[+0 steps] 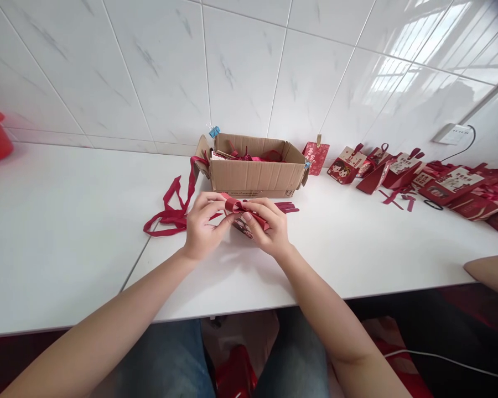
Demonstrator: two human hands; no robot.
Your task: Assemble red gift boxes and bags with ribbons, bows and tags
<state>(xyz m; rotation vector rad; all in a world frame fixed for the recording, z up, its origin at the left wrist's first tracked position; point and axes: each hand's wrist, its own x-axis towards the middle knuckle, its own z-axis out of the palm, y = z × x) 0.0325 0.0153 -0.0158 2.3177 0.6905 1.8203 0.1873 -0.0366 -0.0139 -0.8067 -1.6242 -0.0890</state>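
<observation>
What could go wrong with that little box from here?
The red ribbon loop between the left hand and right hand might slip or twist if either grip loosens. Squeezing too hard could crease the small box beneath it. The long loose ribbon lies in untidy loops beside the left hand, so it could snag on a wrist or tangle.

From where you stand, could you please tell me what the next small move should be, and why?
I would probably ease the red ribbon loop snug with the left hand, the right hand steadying its base. The loop stands open between the two hands, above the small printed box, and the right fingers are pinched beside it.
</observation>
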